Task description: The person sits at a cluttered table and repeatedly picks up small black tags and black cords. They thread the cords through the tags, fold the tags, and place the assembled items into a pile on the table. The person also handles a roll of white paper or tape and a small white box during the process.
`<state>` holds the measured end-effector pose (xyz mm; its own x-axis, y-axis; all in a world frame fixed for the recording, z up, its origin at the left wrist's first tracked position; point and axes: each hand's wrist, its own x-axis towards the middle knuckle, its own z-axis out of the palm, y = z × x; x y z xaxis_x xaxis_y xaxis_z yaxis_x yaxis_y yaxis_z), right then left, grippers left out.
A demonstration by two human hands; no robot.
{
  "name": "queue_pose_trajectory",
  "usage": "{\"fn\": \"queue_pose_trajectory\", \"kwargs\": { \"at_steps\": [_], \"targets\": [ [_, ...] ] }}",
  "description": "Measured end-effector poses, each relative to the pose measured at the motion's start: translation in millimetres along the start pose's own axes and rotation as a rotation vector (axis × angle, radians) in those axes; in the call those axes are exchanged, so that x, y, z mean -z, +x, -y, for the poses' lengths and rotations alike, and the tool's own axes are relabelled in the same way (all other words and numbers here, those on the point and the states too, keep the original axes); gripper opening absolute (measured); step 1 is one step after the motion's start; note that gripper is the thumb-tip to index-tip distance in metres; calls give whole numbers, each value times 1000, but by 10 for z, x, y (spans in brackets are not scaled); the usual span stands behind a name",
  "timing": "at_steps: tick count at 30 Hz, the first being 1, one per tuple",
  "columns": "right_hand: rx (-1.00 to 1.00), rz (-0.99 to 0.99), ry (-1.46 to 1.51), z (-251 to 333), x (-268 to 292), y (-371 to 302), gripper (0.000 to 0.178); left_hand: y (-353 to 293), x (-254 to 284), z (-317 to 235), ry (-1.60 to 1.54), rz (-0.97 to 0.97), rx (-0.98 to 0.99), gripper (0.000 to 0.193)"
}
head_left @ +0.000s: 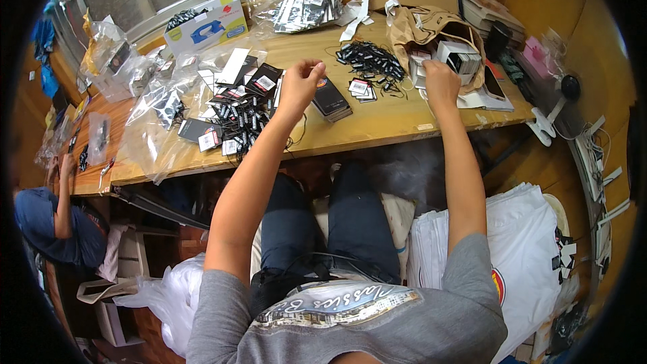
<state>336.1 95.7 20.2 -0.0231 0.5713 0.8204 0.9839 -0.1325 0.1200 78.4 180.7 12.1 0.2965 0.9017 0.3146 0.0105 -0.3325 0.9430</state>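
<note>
My left hand is raised over the table beside a stack of black hang tags, thumb and fingers drawn together. Anything between those fingertips is too small to make out. At the mouth of a brown paper bag, my right hand is closed, fingers pointing down and hidden. White tags and a stack of cards sit in the bag beside it. Between my hands lie a pile of black tag strings and a few small white barcode tags.
Left of my left arm are strings mixed with tags and clear plastic bags. Behind stand a printed box and a bag of tags. Folded white shirts lie at my right; another person sits far left.
</note>
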Motion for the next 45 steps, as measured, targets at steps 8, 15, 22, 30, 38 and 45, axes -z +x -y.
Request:
{"fn": "queue_pose_trajectory", "kwargs": {
  "at_steps": [8,15,22,30,38,45],
  "targets": [
    [443,5,712,1245,525,-15,29,-308,-51,-415,-727,61,82,30],
    [347,412,550,1199,98,-120,46,-374,511,-326,-561,-218,168,25],
    [399,381,554,1150,139,-66,14,-527,565,-165,-644,-211,305,29],
    [340,-79,538,1313,53,-226,5,-619,352,-124,-734,-232,283,23],
    [270,-224,736,1389,382,-291,28,-710,215,-124,-873,-202,367,27],
    [419,64,1031,1445,365,-351,13,-835,123,-96,-876,-202,194,28]
  ]
}}
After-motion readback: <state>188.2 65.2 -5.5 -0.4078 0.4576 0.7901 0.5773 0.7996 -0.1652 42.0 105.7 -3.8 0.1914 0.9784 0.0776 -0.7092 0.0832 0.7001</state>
